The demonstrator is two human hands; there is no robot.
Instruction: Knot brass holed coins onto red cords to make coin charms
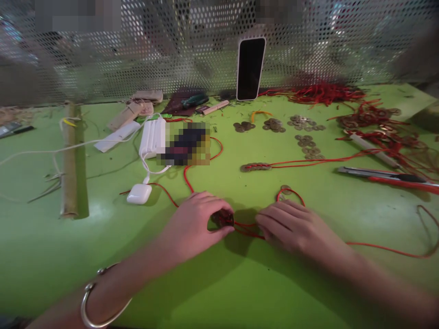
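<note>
Atm L fingers [216, 205] round coin stack [225, 218], R fingers [276, 219] w/ red cord [248, 234] in grasp.

The desk [291, 283] has a smooth surface with a soft sheen. To my eye, the coins [273, 125] are dull metal and the cord [187, 177] smooth textile. The earbud case [139, 193] looks glossy plastic, the bangle [83, 307] polished metal, the perforated screen [164, 59] shiny metal, the thick stick [69, 164] matt and woody.
</note>
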